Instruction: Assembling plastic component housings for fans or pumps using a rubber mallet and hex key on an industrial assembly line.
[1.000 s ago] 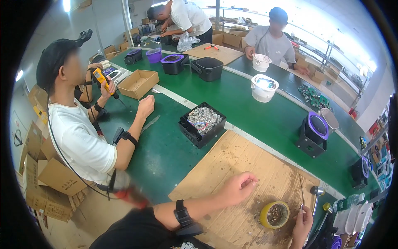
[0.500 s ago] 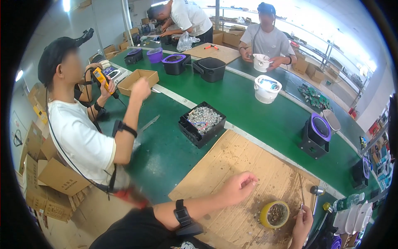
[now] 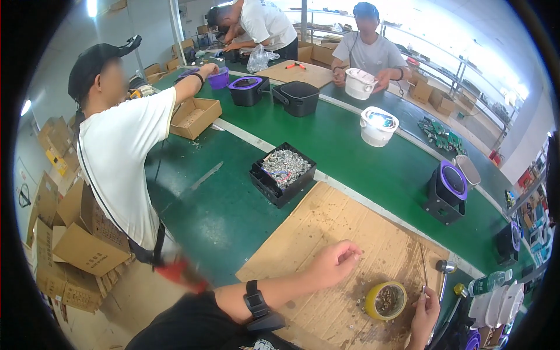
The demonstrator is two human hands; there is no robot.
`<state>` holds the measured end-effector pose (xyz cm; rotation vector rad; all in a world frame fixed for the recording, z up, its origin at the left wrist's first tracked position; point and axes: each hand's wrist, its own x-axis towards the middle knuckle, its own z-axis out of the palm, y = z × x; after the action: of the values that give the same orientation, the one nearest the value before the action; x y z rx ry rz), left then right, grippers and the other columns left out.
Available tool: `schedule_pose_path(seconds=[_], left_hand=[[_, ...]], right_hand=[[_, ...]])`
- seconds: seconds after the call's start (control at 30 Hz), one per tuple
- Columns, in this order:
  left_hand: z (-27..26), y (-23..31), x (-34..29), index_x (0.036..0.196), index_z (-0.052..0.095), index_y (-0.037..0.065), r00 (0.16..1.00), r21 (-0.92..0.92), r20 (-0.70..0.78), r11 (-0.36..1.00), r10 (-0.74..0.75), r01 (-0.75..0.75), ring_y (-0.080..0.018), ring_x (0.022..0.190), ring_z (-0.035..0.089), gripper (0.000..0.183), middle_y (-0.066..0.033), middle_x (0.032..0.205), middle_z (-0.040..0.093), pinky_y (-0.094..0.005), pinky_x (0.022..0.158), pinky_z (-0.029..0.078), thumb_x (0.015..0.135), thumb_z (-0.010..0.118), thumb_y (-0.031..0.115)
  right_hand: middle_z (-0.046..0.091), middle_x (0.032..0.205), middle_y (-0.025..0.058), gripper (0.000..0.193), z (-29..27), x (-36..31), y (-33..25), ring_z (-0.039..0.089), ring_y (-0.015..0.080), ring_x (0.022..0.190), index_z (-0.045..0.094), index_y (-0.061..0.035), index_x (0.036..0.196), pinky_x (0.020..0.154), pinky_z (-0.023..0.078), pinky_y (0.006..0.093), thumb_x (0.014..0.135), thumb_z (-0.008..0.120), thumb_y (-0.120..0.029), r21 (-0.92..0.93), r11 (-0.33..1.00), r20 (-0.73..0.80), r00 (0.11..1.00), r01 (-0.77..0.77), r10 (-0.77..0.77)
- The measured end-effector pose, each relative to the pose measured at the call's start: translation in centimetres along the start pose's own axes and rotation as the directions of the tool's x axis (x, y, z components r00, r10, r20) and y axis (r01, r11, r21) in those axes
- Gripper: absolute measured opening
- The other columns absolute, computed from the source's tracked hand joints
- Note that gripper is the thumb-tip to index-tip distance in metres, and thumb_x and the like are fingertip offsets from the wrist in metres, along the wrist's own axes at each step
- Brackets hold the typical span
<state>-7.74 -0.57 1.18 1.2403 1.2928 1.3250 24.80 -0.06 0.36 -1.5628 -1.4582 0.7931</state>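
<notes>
Head view: 2 hands (image 3: 333,263) (image 3: 424,304), 1 yellow cup (image 3: 385,300).

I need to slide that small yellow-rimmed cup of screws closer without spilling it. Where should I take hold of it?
Grip the yellow cup by its round outer wall, coming from above with fingers either side. It stands upright and open-topped on the cardboard sheet, between the left hand and right hand, so a level side pinch probably keeps the contents in.
</notes>
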Motion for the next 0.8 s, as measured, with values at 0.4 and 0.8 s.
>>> schedule_pose_path(seconds=[0.4, 0.8], left_hand=[[0.2, 0.1, 1.3, 0.114, 0.061, 0.002, 0.998, -0.110, 0.024, 0.992, -0.063, 0.065, -0.0067, 0.071, 0.055, 0.023, 0.0001, 0.082, 0.062, -0.0264, 0.064, 0.048, 0.097, 0.061, 0.017], [-7.9, 3.1, 25.7, 0.145, 0.035, 0.004, 0.963, 0.743, -0.256, 0.655, 0.085, 0.140, -0.0484, 0.123, 0.050, 0.074, -0.0344, 0.138, 0.039, -0.0474, 0.104, 0.045, 0.082, 0.067, 0.025]], right_hand=[[0.057, 0.075, 0.0027, 0.023, 0.2, 0.3, -1.0, 0.056, 0.0102, 0.068, 0.062, 0.0042, 0.118, 0.062, 0.046, 0.0246, 0.099, 0.055, -0.006, 0.040, 0.999, 0.023, 0.999, -0.033, 0.032], [0.062, 0.082, 0.0068, 0.024, 0.4, -0.3, -1.0, 0.059, 0.0135, 0.074, 0.063, 0.0033, 0.117, 0.067, 0.047, 0.0284, 0.095, 0.058, -0.005, -0.065, 0.997, -0.023, 0.999, -0.046, 0.044]])
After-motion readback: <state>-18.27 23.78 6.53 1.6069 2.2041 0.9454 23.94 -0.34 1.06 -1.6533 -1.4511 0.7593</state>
